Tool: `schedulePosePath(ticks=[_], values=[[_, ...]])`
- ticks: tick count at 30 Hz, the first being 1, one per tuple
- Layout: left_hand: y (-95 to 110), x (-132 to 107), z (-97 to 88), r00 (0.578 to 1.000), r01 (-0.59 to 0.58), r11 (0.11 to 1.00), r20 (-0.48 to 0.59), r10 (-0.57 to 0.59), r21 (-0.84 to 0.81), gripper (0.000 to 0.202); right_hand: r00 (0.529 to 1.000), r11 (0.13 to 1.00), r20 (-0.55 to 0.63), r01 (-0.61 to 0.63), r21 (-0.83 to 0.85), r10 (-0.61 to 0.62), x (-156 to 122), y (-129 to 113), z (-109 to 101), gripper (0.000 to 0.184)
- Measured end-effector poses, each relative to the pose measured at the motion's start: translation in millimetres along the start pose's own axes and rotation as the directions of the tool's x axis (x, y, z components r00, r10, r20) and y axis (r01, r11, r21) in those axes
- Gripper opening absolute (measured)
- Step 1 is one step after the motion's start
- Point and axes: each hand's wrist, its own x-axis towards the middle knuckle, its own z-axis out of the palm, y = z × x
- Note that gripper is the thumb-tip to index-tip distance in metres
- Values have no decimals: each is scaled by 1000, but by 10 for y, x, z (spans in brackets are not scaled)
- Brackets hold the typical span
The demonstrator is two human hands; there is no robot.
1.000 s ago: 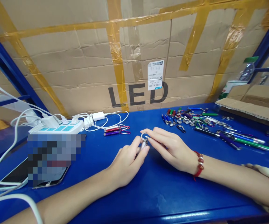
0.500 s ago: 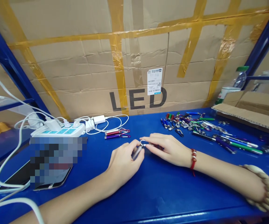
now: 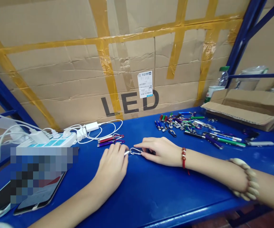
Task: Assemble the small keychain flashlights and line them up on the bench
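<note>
My left hand (image 3: pixel 113 166) is closed over a small silver keychain flashlight (image 3: pixel 127 152), with only its end showing past the fingers. A silver carabiner clip (image 3: pixel 135 149) extends from that end, low over the blue table. From the other side, my right hand (image 3: pixel 159 152) pinches the clip's far end between thumb and fingertips. Just beyond my left fingers lie a red keychain flashlight (image 3: pixel 107 138) and a purple one (image 3: pixel 106 143), side by side with their own clips.
Several small flashlights and clips (image 3: pixel 178 122) are heaped behind my right hand, with longer pens (image 3: pixel 231 142) beside them. An open cardboard box (image 3: pixel 239 109) stands at right. To the left are a power strip (image 3: pixel 56 141), white cables and a phone (image 3: pixel 44 193). A large carton (image 3: pixel 80 79) forms the back.
The flashlight has gone from tilted to nearly level, and my left fingers now cover most of it. More of the clip shows between my hands. The whole view has shifted rightward.
</note>
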Motion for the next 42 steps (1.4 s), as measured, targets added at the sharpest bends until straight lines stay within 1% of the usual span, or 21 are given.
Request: schedulePosePath(ticks=[2,3,5,7,10,13,16,18,21,23,25,26,28,31,36,42], values=[[-25,12,-16,1000,18,977,-11,-17,214,27,1000,1000,9,-10,-2,10,-6,4,-10,31],[-34,20,-23,1000,26,956,-16,-22,292,28,1000,1000,17,-11,-7,11,-8,3,-17,31],[-50,42,-42,999,36,920,-7,-36,391,31,1000,1000,28,-8,-19,8,-13,-5,-30,30],[-64,66,-70,997,57,893,23,-75,447,34,999,1000,36,-2,-27,3,-21,-19,-39,29],[-93,91,-118,989,88,868,62,-135,489,41,999,1000,42,-2,-21,3,-32,-44,-48,30],[-149,106,-134,986,115,862,49,-159,494,42,999,1000,49,-8,-14,8,-35,-65,-60,30],[-225,135,-93,985,142,874,21,-172,464,42,998,1000,63,-19,-12,20,-29,-75,-75,30],[-268,163,-46,982,174,881,-8,-190,441,47,997,1000,68,-25,-2,25,-26,-77,-80,30],[-275,184,13,988,152,912,-35,-150,382,53,997,1000,73,-28,11,27,-30,-78,-76,30],[-226,166,31,995,96,954,-46,-86,282,49,997,1000,76,-26,14,25,-34,-79,-70,29],[-145,122,34,998,-3,993,-65,10,117,35,997,1000,76,-27,16,26,-33,-79,-65,29],[-100,94,31,995,-59,997,-75,62,39,28,997,999,75,-28,17,26,-31,-80,-64,29],[-19,39,20,987,-154,985,-63,149,-75,20,997,999,74,-29,16,28,-23,-82,-69,28],[44,-11,1,975,-222,955,-34,220,-198,11,996,999,79,-32,14,31,-13,-90,-86,27],[27,-4,0,960,-276,933,-18,279,-232,12,995,999,93,-39,15,37,-11,-105,-104,26],[12,-2,-1,947,-317,926,-8,322,-206,13,992,1000,126,-19,22,16,-10,-83,-86,27]])
